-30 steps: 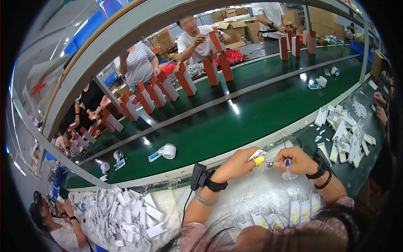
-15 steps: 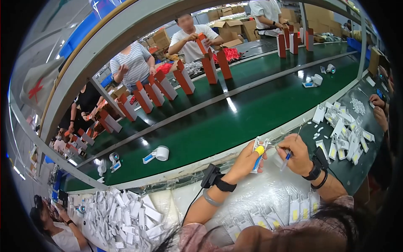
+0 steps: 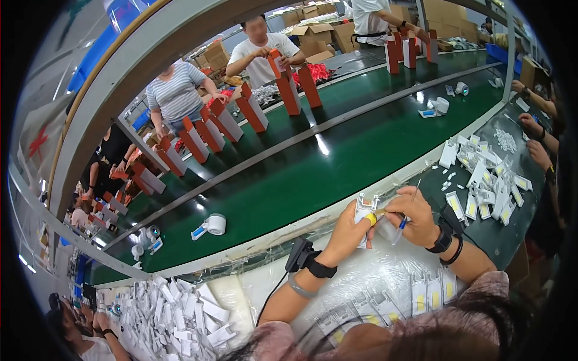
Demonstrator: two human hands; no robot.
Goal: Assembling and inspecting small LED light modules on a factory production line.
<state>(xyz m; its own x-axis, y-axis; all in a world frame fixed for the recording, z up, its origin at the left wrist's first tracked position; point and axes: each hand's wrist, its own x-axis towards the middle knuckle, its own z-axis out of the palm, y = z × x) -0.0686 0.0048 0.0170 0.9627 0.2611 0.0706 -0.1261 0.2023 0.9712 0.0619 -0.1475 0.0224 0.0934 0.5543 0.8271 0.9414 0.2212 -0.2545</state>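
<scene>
My left hand is closed around a white plastic housing with a clip-like frame at its upper end. A yellow finger cover is on the thumb. Just to the right, my right hand pinches a slim tool whose thin metal end points up past the fingers. Below those fingers shows a translucent piece with a blue tip; whether it is part of the same tool I cannot tell. Both hands' fingertips are close together at the housing. Nearer me, white housings with yellow patches lie in a row on plastic sheeting.
A green conveyor runs beyond the bench edge, carrying white camera-like units and upright orange-and-white boxes. Heaped white housings lie left; another pile lies right, beside small white pieces. People work across the conveyor and at both sides.
The housing in my left hand has turned, so its blue strip no longer shows. My right fingers have come nearer to it. The whole view has shifted slightly.
</scene>
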